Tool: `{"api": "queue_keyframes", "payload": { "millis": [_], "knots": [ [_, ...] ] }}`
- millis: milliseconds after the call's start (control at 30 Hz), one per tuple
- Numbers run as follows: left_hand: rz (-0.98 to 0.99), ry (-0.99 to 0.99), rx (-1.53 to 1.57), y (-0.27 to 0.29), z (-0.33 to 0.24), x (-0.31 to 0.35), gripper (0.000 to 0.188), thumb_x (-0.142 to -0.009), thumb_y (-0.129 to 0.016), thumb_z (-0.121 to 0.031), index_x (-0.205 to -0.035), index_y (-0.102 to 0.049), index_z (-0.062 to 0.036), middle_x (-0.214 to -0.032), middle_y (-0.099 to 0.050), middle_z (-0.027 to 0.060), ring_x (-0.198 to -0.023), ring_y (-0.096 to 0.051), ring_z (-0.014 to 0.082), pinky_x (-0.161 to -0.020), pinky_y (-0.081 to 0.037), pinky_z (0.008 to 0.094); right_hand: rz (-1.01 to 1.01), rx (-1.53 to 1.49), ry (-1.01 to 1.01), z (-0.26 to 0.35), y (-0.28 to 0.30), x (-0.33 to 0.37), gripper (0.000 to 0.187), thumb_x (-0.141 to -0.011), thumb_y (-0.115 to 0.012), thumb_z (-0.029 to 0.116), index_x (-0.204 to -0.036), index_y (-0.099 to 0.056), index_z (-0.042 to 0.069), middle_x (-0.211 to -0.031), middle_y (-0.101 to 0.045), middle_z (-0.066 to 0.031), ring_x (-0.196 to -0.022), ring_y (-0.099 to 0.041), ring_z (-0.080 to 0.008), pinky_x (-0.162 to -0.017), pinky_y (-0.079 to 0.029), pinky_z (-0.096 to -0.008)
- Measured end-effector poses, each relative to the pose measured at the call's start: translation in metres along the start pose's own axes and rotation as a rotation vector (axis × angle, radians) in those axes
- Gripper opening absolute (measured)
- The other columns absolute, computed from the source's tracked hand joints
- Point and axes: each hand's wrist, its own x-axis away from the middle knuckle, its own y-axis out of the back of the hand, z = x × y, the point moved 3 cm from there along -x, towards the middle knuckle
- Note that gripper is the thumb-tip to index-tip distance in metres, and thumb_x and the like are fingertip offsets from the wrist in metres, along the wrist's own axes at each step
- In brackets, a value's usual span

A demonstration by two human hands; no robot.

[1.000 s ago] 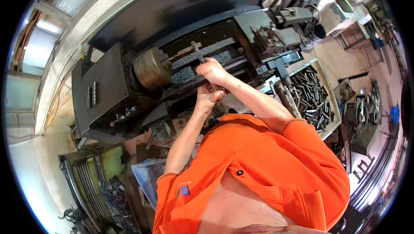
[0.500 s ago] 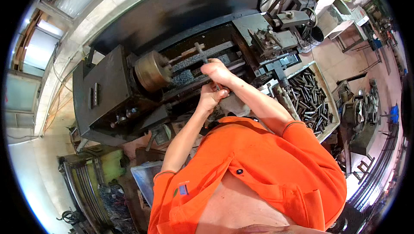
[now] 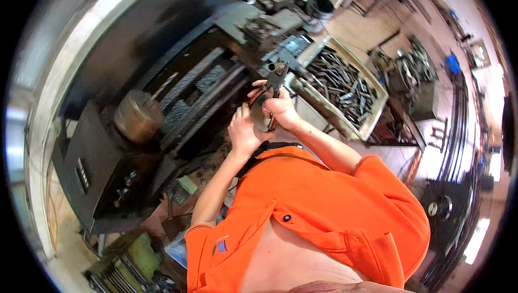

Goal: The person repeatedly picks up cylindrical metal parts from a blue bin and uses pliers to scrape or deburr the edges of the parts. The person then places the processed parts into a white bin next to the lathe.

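Observation:
A dark metal plier-like tool (image 3: 277,79) is held in front of my body, its jaws pointing away from me. In its jaws sits a short round metal piece (image 3: 272,68). My right hand (image 3: 280,110) is closed around the tool's handles. My left hand (image 3: 245,132) is curled at the near end of the handles, its fingertips partly hidden. Left of the hands stands a lathe, its brass-coloured chuck (image 3: 138,116) blurred. A thin drill bit (image 3: 164,85) sticks out of the chuck with nothing on it.
A wooden-edged tray (image 3: 372,125) heaped with dark metal pieces stands to the right of my hands. The lathe's grey headstock (image 3: 89,169) is at the left, its tool carriage (image 3: 259,28) beyond my hands. Further right is another machine (image 3: 404,74).
My hands have drawn the tool and its metal piece away from the drill bit, toward the tray. The view has swung right.

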Motion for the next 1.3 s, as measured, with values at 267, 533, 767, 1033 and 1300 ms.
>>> {"api": "queue_keyframes", "payload": {
  "millis": [267,533,767,1033,1300],
  "knots": [
    [0.121,-0.121,-0.115,-0.035,-0.062,0.019,0.094,-0.046,-0.080,-0.042,-0.120,-0.039,0.0007,-0.103,-0.053,0.0175,-0.095,-0.053,0.0339,-0.077,-0.046,0.0402,-0.129,-0.227,0.053,0.000,0.075,0.050,0.034,-0.066,-0.048,0.008,-0.099,-0.053,0.000,-0.091,-0.063,-0.0136,-0.041,-0.038,-0.0063,-0.037,-0.030,-0.0193],
    [0.431,0.268,0.357,-0.085,-0.058,0.051,0.050,-0.070,-0.071,-0.021,-0.110,-0.054,0.0049,-0.085,-0.062,0.0132,-0.071,-0.060,0.0183,-0.062,-0.047,0.0285,-0.366,-0.484,-0.461,-0.041,0.218,0.134,0.019,-0.086,-0.034,0.017,-0.092,-0.048,0.007,-0.093,-0.061,-0.0188,-0.040,-0.026,-0.0039,-0.037,-0.025,-0.0187],
    [0.207,0.509,0.343,-0.065,-0.011,0.105,0.043,-0.076,-0.065,-0.011,-0.111,-0.051,0.0109,-0.078,-0.062,0.0091,-0.070,-0.057,0.0112,-0.065,-0.046,0.0263,-0.574,-0.649,-0.400,0.009,0.332,0.125,0.027,-0.083,-0.032,0.017,-0.097,-0.046,-0.001,-0.094,-0.058,-0.0212,-0.040,-0.029,-0.0026,-0.035,-0.026,-0.0184],
    [0.096,0.506,0.064,-0.041,-0.010,0.150,0.055,-0.069,-0.065,-0.031,-0.109,-0.055,0.0056,-0.095,-0.061,0.0224,-0.089,-0.060,0.0320,-0.077,-0.047,0.0354,-0.231,-0.455,-0.791,-0.047,0.243,0.124,0.040,-0.086,-0.029,0.023,-0.111,-0.045,-0.004,-0.113,-0.051,-0.0277,-0.041,-0.035,-0.0087,-0.037,-0.034,-0.0205],
    [-0.243,0.936,0.162,0.049,0.011,0.336,0.045,-0.073,-0.065,-0.021,-0.108,-0.054,0.0055,-0.081,-0.063,0.0179,-0.071,-0.059,0.0187,-0.064,-0.047,0.0331,0.229,-0.293,-1.123,-0.101,0.108,0.130,0.037,-0.085,-0.034,0.021,-0.109,-0.048,-0.004,-0.108,-0.055,-0.0231,-0.040,-0.028,-0.0027,-0.040,-0.028,-0.0160]
  ]
}}
